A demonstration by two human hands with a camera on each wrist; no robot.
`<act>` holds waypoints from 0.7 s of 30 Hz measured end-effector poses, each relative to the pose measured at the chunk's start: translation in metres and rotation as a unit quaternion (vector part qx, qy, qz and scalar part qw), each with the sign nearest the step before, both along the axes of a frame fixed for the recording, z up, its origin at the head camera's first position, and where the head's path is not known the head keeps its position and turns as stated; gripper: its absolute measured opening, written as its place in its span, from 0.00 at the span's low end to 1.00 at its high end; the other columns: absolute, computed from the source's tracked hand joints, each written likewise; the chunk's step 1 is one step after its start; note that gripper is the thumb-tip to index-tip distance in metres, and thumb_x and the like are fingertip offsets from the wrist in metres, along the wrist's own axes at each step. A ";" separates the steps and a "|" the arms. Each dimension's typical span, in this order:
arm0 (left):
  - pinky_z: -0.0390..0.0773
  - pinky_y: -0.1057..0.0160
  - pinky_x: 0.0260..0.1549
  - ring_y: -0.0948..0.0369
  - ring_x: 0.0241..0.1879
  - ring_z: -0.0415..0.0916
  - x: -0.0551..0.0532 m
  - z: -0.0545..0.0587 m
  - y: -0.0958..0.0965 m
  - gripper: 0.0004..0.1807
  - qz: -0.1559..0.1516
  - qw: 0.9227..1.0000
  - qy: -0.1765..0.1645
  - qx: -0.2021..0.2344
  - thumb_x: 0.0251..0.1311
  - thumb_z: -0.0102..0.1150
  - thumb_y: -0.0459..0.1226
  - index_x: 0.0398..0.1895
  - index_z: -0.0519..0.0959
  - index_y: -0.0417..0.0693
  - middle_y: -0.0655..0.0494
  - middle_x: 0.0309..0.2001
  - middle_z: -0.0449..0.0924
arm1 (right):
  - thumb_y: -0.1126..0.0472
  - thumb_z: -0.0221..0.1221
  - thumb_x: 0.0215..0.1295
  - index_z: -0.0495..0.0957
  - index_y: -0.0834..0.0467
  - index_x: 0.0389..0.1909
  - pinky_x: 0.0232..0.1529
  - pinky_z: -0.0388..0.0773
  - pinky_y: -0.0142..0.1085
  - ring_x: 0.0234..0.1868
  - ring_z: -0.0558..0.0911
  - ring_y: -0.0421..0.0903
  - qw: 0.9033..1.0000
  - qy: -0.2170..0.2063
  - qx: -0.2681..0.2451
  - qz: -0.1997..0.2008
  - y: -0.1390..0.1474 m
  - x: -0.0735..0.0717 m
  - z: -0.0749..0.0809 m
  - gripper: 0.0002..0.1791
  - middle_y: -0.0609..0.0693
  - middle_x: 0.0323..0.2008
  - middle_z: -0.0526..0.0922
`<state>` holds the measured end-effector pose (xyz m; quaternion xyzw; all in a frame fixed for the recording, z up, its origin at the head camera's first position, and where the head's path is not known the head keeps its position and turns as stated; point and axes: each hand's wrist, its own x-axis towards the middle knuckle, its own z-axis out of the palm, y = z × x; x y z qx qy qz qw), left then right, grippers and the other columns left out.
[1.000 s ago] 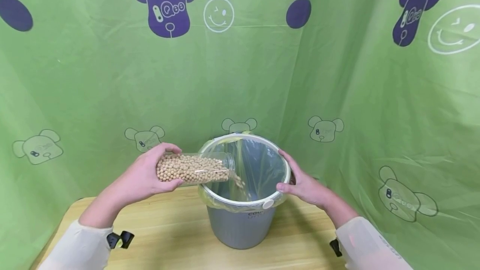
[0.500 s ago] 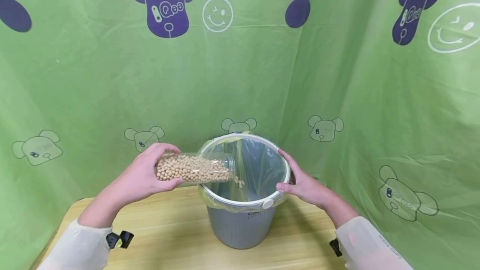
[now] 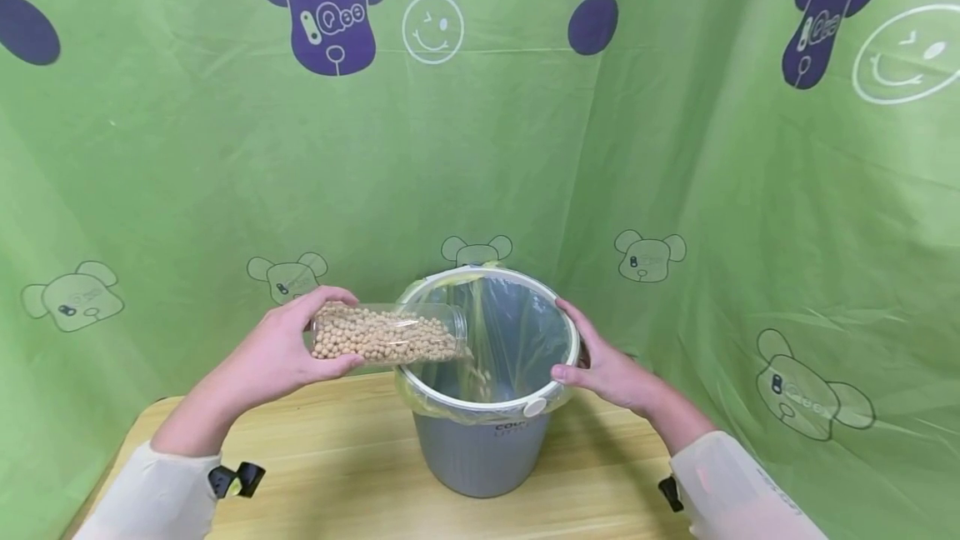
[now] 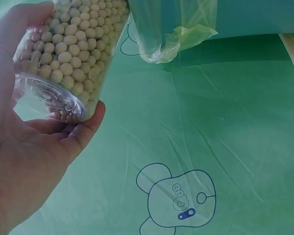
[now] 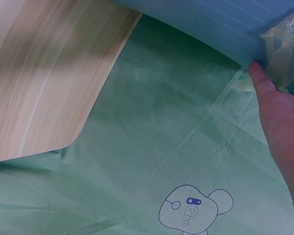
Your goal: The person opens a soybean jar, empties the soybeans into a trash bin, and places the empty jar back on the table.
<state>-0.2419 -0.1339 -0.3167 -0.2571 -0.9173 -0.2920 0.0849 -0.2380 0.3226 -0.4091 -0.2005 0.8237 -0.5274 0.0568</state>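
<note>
My left hand (image 3: 279,348) grips the base end of a clear plastic jar (image 3: 386,333), thumb on the near side and fingers on the far side. The jar lies nearly level, its open mouth over the left rim of a grey trash can (image 3: 480,457). Pale round dried beans (image 4: 76,54) fill much of it, and some falling beans (image 3: 480,373) drop from the mouth into the can. A translucent yellowish bin liner (image 3: 517,323) covers the can's inside and folds over its rim. My right hand (image 3: 611,372) holds the right rim, thumb on top and fingers outside.
The can stands on a light wooden table (image 3: 322,457), whose rounded corner shows in the right wrist view. Green curtain (image 3: 480,148) with bear prints hangs close behind and at both sides.
Beans keep spilling from the jar, and their level inside has dropped somewhat, mostly near the mouth. The jar's mouth has shifted very slightly left. My right hand stays on the rim.
</note>
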 end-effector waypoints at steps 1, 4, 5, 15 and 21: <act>0.82 0.53 0.45 0.57 0.48 0.79 0.000 0.000 0.000 0.39 0.000 1.000 0.002 -0.002 0.44 0.77 0.58 0.61 0.70 0.71 0.59 0.52 0.81 | 0.57 0.67 0.62 0.31 0.36 0.80 0.67 0.72 0.57 0.70 0.66 0.74 1.000 0.000 -0.001 0.001 0.000 0.000 0.000 0.60 0.75 0.76 0.44; 0.83 0.51 0.47 0.56 0.49 0.79 0.000 0.000 0.000 0.38 0.000 1.000 0.010 -0.007 0.44 0.77 0.58 0.60 0.71 0.71 0.59 0.54 0.81 | 0.57 0.68 0.62 0.31 0.38 0.80 0.67 0.72 0.57 0.70 0.66 0.74 1.000 0.001 -0.002 0.002 0.000 0.000 0.000 0.60 0.75 0.76 0.44; 0.83 0.51 0.47 0.56 0.49 0.79 -0.001 0.000 -0.001 0.38 -0.001 1.000 0.012 -0.009 0.44 0.77 0.58 0.60 0.71 0.71 0.60 0.54 0.81 | 0.56 0.68 0.62 0.31 0.38 0.80 0.67 0.72 0.57 0.70 0.65 0.74 1.000 0.001 -0.003 0.003 0.000 0.000 0.000 0.60 0.75 0.76 0.44; 0.83 0.51 0.47 0.56 0.51 0.79 -0.003 -0.002 -0.002 0.38 -0.011 1.000 0.022 -0.012 0.45 0.78 0.54 0.61 0.72 0.67 0.59 0.57 0.79 | 0.57 0.67 0.63 0.31 0.34 0.79 0.68 0.71 0.57 0.70 0.66 0.74 1.000 0.002 0.001 0.000 0.001 -0.001 -0.001 0.60 0.74 0.77 0.43; 0.83 0.47 0.49 0.54 0.53 0.79 -0.004 -0.002 -0.003 0.38 -0.012 1.000 0.020 -0.011 0.45 0.78 0.54 0.61 0.72 0.66 0.58 0.58 0.79 | 0.55 0.68 0.62 0.31 0.34 0.79 0.67 0.72 0.57 0.70 0.66 0.75 1.000 0.003 0.001 0.001 0.001 -0.001 -0.002 0.60 0.75 0.76 0.44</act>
